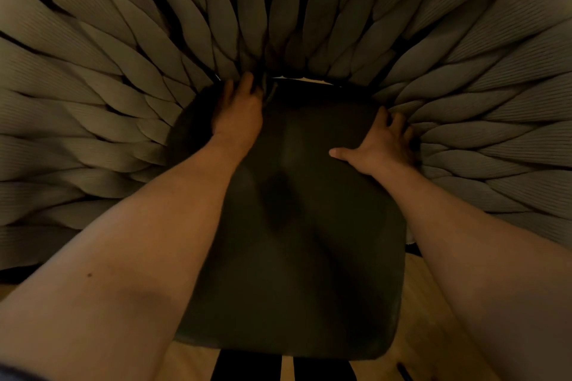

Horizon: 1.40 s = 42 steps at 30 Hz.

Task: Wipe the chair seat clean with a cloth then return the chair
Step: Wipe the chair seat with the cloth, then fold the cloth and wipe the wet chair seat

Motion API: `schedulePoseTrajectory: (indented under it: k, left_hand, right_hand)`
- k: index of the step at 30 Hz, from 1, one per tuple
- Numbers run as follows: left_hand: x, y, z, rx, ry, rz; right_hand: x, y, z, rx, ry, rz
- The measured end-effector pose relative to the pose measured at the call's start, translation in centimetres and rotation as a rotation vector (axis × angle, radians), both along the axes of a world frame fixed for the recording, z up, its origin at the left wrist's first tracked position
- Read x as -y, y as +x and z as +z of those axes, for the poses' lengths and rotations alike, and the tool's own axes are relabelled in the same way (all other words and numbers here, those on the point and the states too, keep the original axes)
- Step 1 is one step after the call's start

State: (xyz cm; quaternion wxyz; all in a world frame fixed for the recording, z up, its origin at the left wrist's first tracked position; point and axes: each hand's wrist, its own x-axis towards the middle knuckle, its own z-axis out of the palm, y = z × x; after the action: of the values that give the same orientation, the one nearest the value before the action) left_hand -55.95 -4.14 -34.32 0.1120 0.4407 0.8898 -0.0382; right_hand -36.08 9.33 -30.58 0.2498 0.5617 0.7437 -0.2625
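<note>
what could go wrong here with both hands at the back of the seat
The left hand pushes something dark, possibly the cloth, into the gap under the grey woven strap backrest; it could snag there. The right hand presses the dark cushioned seat at its edge, so the dim middle patch may go unwiped.

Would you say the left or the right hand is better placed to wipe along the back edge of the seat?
Left, probably: the left hand already lies at the seat's back edge, seemingly on a cloth, while the right hand rests at the side.
</note>
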Motion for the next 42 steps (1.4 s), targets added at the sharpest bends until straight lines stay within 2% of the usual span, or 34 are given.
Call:
schedulePoseTrajectory:
  k: [4,7,10,13,14,16,20,23,26,30,37,42]
  left_hand:
    - [3.5,-1.8,0.2,0.057,-0.020,0.132]
    - [5.5,-2.6,0.4,0.053,0.055,0.320]
    - [8.0,-2.7,0.7,0.036,-0.044,0.479]
    - [9.9,-2.1,2.6,0.142,0.016,0.667]
    - [10.3,-1.5,3.3,0.183,-0.015,0.654]
    - [11.0,0.1,4.5,0.338,0.046,0.749]
    - [13.3,5.1,7.7,0.825,0.402,1.259]
    - [15.0,10.0,10.8,1.159,0.492,1.418]
    - [16.7,14.4,14.2,1.400,0.539,1.480]
    - [18.1,18.6,18.8,1.582,0.512,1.484]
    - [20.0,22.9,26.1,1.560,0.323,1.264]
    - [22.2,24.8,29.5,1.554,0.343,1.200]
  right_hand:
    - [-0.1,0.3,0.2,-0.018,-0.007,-0.015]
    - [-0.2,0.9,0.6,-0.047,-0.023,-0.017]
    - [-0.2,1.6,1.3,-0.093,-0.047,-0.061]
    - [0.7,2.7,2.2,-0.180,-0.088,-0.158]
    - [1.3,3.2,2.7,-0.208,-0.094,-0.174]
    - [2.9,4.5,3.8,-0.259,-0.099,-0.185]
    - [7.3,7.0,6.4,-0.356,-0.205,-0.231]
    - [10.6,8.4,8.6,-0.395,-0.361,-0.297]
    - [13.7,9.9,11.5,-0.401,-0.533,-0.351]
    - [16.9,12.0,15.3,-0.419,-0.763,-0.438]
    - [21.2,14.7,21.3,-0.508,-0.875,-0.533]
    - [23.5,15.7,24.2,-0.617,-0.836,-0.544]
